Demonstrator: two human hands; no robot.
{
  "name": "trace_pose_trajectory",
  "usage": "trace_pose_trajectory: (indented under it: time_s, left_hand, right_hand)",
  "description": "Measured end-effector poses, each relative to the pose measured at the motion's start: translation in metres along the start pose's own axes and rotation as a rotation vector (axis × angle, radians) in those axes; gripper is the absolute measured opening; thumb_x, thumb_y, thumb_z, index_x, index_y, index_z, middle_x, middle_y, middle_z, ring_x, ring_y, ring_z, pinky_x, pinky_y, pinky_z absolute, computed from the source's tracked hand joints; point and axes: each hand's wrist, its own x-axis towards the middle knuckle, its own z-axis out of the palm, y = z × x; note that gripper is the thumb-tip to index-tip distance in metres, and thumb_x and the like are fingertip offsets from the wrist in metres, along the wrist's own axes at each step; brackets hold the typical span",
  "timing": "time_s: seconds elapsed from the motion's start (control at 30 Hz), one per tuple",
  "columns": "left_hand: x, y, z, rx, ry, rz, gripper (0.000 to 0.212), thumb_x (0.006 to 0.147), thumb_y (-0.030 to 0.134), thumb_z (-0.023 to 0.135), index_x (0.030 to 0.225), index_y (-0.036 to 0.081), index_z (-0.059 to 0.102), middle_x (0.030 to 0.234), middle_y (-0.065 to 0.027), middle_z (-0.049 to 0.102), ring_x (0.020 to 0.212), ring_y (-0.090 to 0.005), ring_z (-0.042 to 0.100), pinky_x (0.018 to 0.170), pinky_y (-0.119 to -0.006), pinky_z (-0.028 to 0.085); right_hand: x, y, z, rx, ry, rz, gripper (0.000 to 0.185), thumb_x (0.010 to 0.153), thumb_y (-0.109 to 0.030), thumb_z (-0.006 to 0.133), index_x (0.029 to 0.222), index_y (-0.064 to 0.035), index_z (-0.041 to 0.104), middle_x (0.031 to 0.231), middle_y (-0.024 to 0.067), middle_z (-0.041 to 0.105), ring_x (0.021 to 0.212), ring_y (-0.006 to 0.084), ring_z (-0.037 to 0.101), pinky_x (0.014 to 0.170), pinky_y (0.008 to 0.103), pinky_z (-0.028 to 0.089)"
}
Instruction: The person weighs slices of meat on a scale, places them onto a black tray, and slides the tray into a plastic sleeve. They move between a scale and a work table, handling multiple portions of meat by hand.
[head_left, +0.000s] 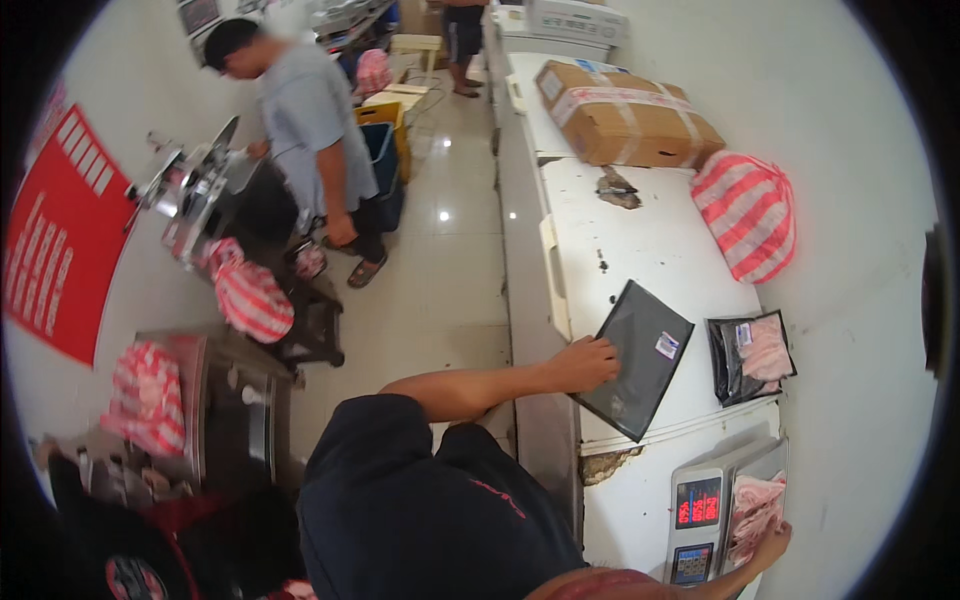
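My left hand (585, 365) grips the near left edge of a flat black plastic pouch (646, 352) with a small label, over a white freezer lid (675, 259). At the lower right my right hand (772, 541) touches sliced raw meat (756, 506) on the tray of a digital scale (697, 502) with lit red digits; whether its fingers hold a slice is unclear. Beyond the scale, against the wall, lie black pouches with sliced meat in them (765, 349).
A taped cardboard box (630, 116) and a red-and-white striped bag (746, 214) sit farther along the freezers. Across the aisle a person (315, 127) stands at a meat slicer (202, 180). Striped bags (255, 300) and a steel cabinet (240, 412) are at left. Another person is at lower left.
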Motion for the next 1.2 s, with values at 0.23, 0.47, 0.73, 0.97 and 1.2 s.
trace_pose_trajectory:
  time_s: [0.23, 0.47, 0.73, 0.97, 1.2]
  left_hand:
    - [-0.027, 0.043, -0.017, 0.016, 0.176, 0.237, 0.028, 0.087, 0.031, 0.077, 0.108, 0.015, 0.069, 0.121, -0.0037, 0.061, 0.120, -0.0235, 0.054, 0.095, -0.044, 0.044]
    - [-0.039, 0.016, 0.007, 0.167, 0.141, 0.240, 0.022, 0.090, 0.030, 0.071, 0.107, 0.016, 0.068, 0.110, -0.0017, 0.061, 0.111, -0.0225, 0.057, 0.088, -0.041, 0.047]
    - [0.019, 0.082, 0.021, -0.008, 0.163, 0.098, 0.024, 0.097, 0.029, 0.064, 0.098, 0.005, 0.067, 0.104, -0.0134, 0.065, 0.104, -0.0340, 0.060, 0.089, -0.047, 0.047]
    - [-0.026, 0.081, 0.000, 0.049, 0.042, 0.103, 0.079, 0.075, 0.061, 0.081, 0.134, 0.012, 0.063, 0.129, -0.0116, 0.061, 0.121, -0.0315, 0.058, 0.099, -0.046, 0.045]
    - [-0.022, 0.083, 0.016, -0.046, 0.058, 0.136, 0.020, 0.091, 0.017, 0.068, 0.109, 0.007, 0.070, 0.112, -0.0109, 0.065, 0.110, -0.0333, 0.060, 0.095, -0.045, 0.049]
  right_hand:
    - [0.000, 0.000, -0.004, -0.077, -0.086, -0.171, 0.057, 0.077, -0.028, 0.080, 0.121, 0.0048, 0.064, 0.115, 0.0266, 0.070, 0.106, 0.0462, 0.067, 0.093, 0.0482, 0.054]
    - [0.013, -0.019, 0.000, 0.044, -0.186, -0.186, 0.048, 0.075, -0.020, 0.070, 0.116, 0.0044, 0.064, 0.117, 0.0273, 0.070, 0.114, 0.0458, 0.066, 0.098, 0.0484, 0.052]
    - [0.090, 0.108, 0.016, -0.120, -0.210, -0.384, 0.069, 0.094, -0.060, 0.065, 0.109, 0.0068, 0.070, 0.099, 0.0279, 0.074, 0.096, 0.0432, 0.071, 0.082, 0.0520, 0.055]
    - [0.077, 0.110, 0.012, 0.115, 0.046, -0.189, 0.051, 0.096, -0.044, 0.059, 0.112, 0.0030, 0.069, 0.101, 0.0205, 0.076, 0.095, 0.0339, 0.074, 0.061, 0.0449, 0.057]
    - [-0.020, -0.006, -0.052, 0.910, 0.015, 0.204, 0.060, 0.092, -0.052, 0.067, 0.130, -0.0055, 0.065, 0.118, 0.0084, 0.071, 0.105, 0.0167, 0.068, 0.084, 0.0361, 0.055]
